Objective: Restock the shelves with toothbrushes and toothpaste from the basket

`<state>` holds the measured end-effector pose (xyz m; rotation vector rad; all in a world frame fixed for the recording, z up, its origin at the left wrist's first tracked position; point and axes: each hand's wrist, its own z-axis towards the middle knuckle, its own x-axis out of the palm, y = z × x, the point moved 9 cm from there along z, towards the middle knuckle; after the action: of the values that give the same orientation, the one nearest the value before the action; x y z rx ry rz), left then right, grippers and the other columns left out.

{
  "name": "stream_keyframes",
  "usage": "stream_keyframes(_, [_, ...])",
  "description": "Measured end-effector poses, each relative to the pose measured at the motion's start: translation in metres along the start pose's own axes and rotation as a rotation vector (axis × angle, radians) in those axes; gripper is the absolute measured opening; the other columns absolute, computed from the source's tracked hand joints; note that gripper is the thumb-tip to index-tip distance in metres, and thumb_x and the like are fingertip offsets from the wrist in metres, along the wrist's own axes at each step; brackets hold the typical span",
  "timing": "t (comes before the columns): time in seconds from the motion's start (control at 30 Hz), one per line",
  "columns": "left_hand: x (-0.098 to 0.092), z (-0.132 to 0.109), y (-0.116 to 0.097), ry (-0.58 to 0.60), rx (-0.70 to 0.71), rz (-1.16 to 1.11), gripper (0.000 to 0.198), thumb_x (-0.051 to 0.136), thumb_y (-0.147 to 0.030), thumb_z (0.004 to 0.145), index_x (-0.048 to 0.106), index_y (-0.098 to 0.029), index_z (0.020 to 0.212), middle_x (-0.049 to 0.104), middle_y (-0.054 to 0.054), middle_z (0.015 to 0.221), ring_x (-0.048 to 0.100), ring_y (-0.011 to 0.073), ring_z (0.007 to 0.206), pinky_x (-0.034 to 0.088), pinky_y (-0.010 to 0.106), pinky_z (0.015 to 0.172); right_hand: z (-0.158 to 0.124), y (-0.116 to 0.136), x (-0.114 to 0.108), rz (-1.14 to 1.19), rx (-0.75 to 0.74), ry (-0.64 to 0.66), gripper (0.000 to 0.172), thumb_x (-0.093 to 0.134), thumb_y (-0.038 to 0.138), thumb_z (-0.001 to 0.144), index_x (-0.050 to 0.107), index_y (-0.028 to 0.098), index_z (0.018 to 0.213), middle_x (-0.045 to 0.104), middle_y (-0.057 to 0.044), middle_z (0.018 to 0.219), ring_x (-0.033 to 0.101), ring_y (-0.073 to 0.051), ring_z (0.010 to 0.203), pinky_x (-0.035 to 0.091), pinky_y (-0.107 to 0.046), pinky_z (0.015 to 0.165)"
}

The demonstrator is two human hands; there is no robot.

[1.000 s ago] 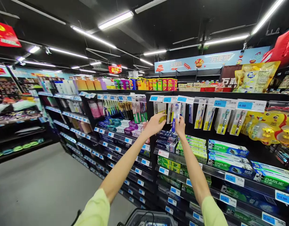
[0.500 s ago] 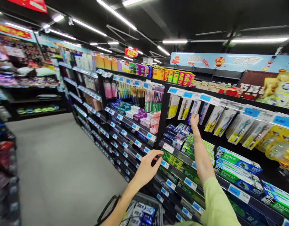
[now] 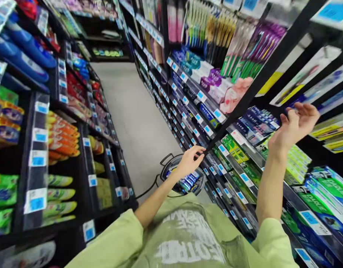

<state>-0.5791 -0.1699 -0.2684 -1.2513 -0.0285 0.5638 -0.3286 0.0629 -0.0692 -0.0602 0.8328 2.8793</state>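
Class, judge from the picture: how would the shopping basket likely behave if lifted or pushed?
The shopping basket would probably stay stiff, since it keeps an even, rounded outline. It may feel weighty, with several blue-and-white packages inside. Those could slide if it tilts, as dark space shows beside them.

View tipped down, left hand [image 3: 191,160] now over the basket [image 3: 200,184], right hand [image 3: 292,128] no longer pinching the hanging toothbrush pack [image 3: 326,83], fingers loosened.

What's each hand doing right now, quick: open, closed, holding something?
Left hand: open, fingers loosely curled, nothing visible in it.
Right hand: open, fingers bent, nothing visible in it.
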Motion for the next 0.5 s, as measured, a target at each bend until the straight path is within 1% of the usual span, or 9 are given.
stream_keyframes(0.07, [-0.007,-0.013,0.02,-0.019,-0.063,0.003,0.021,0.055,-0.022,0.095,0.069,-0.021,0.11,0.072,0.008,0.114,0.071,0.0193,0.099,0.062,0.033,0.083,-0.026,0.049,0.029,0.098,-0.058,0.118,0.034,0.046,0.034,0.106,0.051,0.032,0.14,0.061,-0.01,0.123,0.069,-0.025,0.111,0.06,-0.045,0.086])
stream_keyframes(0.13, [-0.013,-0.027,0.043,-0.038,-0.132,0.005,0.021,0.055,-0.021,0.094,0.069,-0.021,0.11,0.072,0.008,0.113,0.071,0.0193,0.099,0.062,0.034,0.083,-0.051,0.085,0.065,0.218,-0.025,0.258,0.028,0.054,0.032,0.104,0.057,0.033,0.132,0.067,-0.006,0.106,0.072,-0.022,0.094,0.059,-0.042,0.082])
stream_keyframes(0.17, [-0.016,-0.035,0.056,-0.047,-0.168,0.007,0.022,0.055,-0.022,0.094,0.069,-0.021,0.111,0.072,0.008,0.113,0.071,0.0195,0.1,0.062,0.034,0.083,-0.065,0.095,0.087,0.287,0.029,0.374,0.025,0.058,0.032,0.103,0.06,0.033,0.128,0.069,-0.004,0.099,0.072,-0.02,0.087,0.059,-0.039,0.079])
stream_keyframes(0.23, [-0.022,-0.052,0.084,-0.074,-0.241,0.008,0.022,0.055,-0.023,0.095,0.068,-0.021,0.112,0.072,0.009,0.115,0.071,0.02,0.101,0.062,0.034,0.083,-0.103,0.097,0.138,0.41,0.206,0.655,0.02,0.066,0.033,0.099,0.065,0.03,0.119,0.072,-0.001,0.092,0.071,-0.018,0.079,0.059,-0.036,0.077])
stream_keyframes(0.3, [-0.032,-0.072,0.118,-0.124,-0.33,0.006,0.022,0.054,-0.024,0.096,0.067,-0.02,0.114,0.072,0.01,0.117,0.072,0.0203,0.1,0.061,0.034,0.082,-0.16,0.076,0.186,0.466,0.413,0.941,0.022,0.07,0.037,0.096,0.069,0.026,0.115,0.075,-0.002,0.094,0.072,-0.018,0.082,0.059,-0.036,0.08])
stream_keyframes(0.33, [-0.037,-0.083,0.137,-0.159,-0.38,0.008,0.023,0.055,-0.024,0.096,0.066,-0.019,0.115,0.072,0.01,0.118,0.072,0.0204,0.1,0.061,0.035,0.082,-0.196,0.06,0.208,0.463,0.508,1.061,0.026,0.071,0.039,0.095,0.07,0.024,0.115,0.076,-0.003,0.097,0.072,-0.019,0.086,0.058,-0.037,0.082])
stream_keyframes(0.37, [-0.043,-0.095,0.156,-0.197,-0.432,0.016,0.024,0.055,-0.023,0.095,0.066,-0.019,0.116,0.072,0.011,0.119,0.072,0.0206,0.1,0.061,0.035,0.082,-0.233,0.041,0.226,0.444,0.588,1.144,0.028,0.072,0.041,0.094,0.071,0.023,0.115,0.077,-0.004,0.099,0.072,-0.02,0.09,0.058,-0.037,0.085])
stream_keyframes(0.43, [-0.055,-0.122,0.193,-0.259,-0.532,0.047,0.026,0.056,-0.022,0.093,0.064,-0.019,0.117,0.071,0.011,0.119,0.071,0.0212,0.101,0.062,0.035,0.082,-0.316,0.0,0.256,0.397,0.732,1.237,0.028,0.072,0.041,0.091,0.074,0.023,0.112,0.077,-0.003,0.097,0.07,-0.02,0.09,0.056,-0.036,0.085])
stream_keyframes(0.5, [-0.061,-0.151,0.227,-0.276,-0.626,0.08,0.026,0.056,-0.022,0.09,0.065,-0.018,0.115,0.07,0.011,0.115,0.071,0.0216,0.099,0.062,0.035,0.079,-0.41,-0.039,0.274,0.333,0.944,1.289,0.026,0.078,0.035,0.083,0.076,0.022,0.105,0.077,-0.001,0.094,0.069,-0.019,0.088,0.054,-0.035,0.09])
